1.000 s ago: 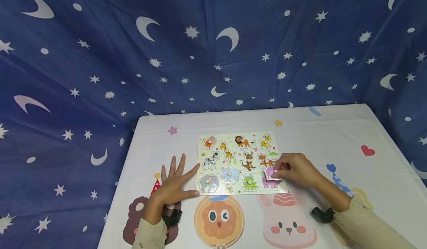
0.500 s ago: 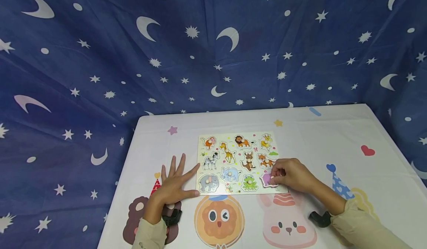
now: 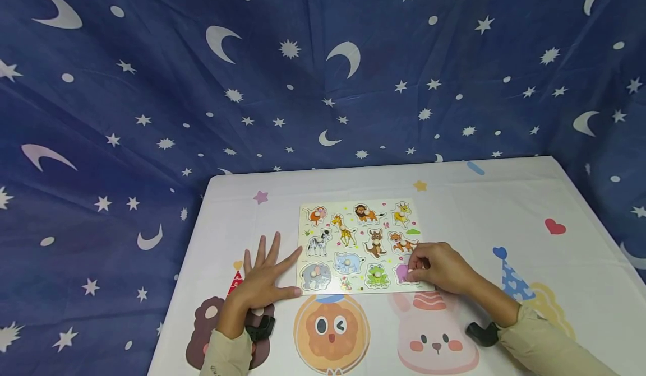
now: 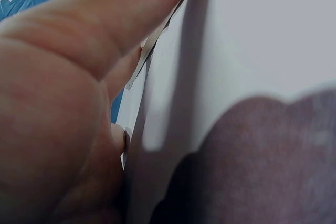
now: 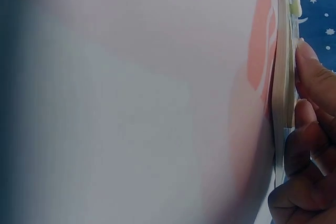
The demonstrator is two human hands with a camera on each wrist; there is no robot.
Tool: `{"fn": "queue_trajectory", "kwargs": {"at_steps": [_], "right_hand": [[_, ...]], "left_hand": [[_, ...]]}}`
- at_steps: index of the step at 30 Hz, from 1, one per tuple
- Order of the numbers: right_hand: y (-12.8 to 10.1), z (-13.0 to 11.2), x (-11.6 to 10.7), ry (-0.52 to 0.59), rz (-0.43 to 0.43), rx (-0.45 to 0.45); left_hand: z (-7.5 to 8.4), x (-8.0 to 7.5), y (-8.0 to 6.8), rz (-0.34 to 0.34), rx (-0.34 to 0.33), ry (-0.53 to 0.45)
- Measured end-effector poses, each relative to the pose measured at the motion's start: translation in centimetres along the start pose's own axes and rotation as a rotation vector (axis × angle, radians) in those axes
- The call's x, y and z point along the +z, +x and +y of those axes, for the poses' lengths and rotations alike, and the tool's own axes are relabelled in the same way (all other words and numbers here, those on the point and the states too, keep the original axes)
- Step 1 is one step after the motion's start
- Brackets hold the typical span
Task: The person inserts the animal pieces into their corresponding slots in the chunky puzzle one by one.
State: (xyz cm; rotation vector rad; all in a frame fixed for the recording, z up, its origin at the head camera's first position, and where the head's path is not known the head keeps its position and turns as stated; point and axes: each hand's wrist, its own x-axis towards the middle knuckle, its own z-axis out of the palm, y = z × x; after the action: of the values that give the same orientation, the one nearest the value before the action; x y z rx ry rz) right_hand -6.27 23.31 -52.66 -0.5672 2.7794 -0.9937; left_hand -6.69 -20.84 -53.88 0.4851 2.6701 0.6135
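A cream wooden puzzle board (image 3: pixel 339 206) with animal pieces lies flat in the middle of the table. At its near right corner, my right hand (image 3: pixel 440 265) pinches the small knob of a purple animal puzzle piece (image 3: pixel 401 273). The fingers partly hide that piece, which lies in or on its purple recess. The right wrist view shows the board's edge (image 5: pixel 282 77) side-on, with the thumb and curled fingers against its top. My left hand (image 3: pixel 267 278) rests on the table with fingers spread, thumb and index tips touching the board's left edge.
Other knobbed pieces sit in the board, among them a frog (image 3: pixel 378 278), a grey elephant (image 3: pixel 316 278) and a zebra (image 3: pixel 318 244). A white cloth with cartoon prints covers the table (image 3: pixel 504 208). Behind hangs a blue star-and-moon curtain (image 3: pixel 282 84).
The right hand has lowered the tilted purple piece toward the near edge, and it now lies flat over its recess. My left hand has stayed in place.
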Motion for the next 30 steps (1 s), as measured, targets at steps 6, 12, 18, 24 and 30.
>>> {"fn": "queue_trajectory", "kwargs": {"at_steps": [6, 12, 18, 24, 30], "right_hand": [[0.0, -0.02, -0.01, -0.006, 0.004, 0.01], [0.05, 0.22, 0.03, 0.021, -0.009, -0.01], [0.18, 0.33, 0.09, 0.034, -0.015, -0.009], [0.18, 0.21, -0.1, 0.039, -0.017, -0.003], [-0.09, 0.39, -0.76, 0.049, 0.002, 0.05]], "left_hand": [[0.06, -0.01, 0.0, 0.005, 0.001, -0.008], [0.08, -0.05, -0.02, 0.002, 0.0, -0.003], [0.08, -0.12, -0.07, -0.006, -0.014, -0.006], [0.17, -0.31, -0.11, -0.009, -0.012, -0.014], [0.31, -0.42, -0.13, -0.009, -0.007, -0.026]]}}
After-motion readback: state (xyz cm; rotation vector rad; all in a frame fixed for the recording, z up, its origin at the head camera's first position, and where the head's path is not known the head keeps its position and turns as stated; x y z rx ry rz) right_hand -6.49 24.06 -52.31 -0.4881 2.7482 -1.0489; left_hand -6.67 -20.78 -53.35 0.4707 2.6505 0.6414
